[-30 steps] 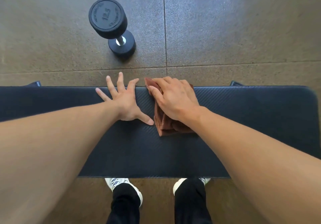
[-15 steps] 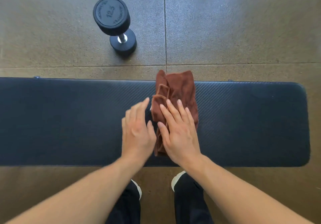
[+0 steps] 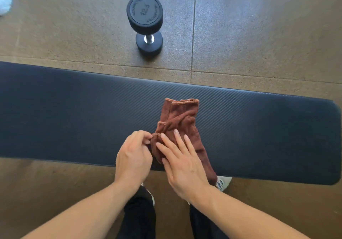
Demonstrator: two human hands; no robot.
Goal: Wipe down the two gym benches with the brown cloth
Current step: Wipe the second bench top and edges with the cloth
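Left grip [image 3: 134, 155] pinches brown cloth [image 3: 182, 125] edge; right grip [image 3: 182, 161] spread flat on cloth atop bench [image 3: 74, 112].

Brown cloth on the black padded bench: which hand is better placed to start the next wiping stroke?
Right, probably. The right hand lies flat, fingers straight, on the brown cloth, ready to push it along the black padded bench. The left hand only pinches the cloth's left edge.
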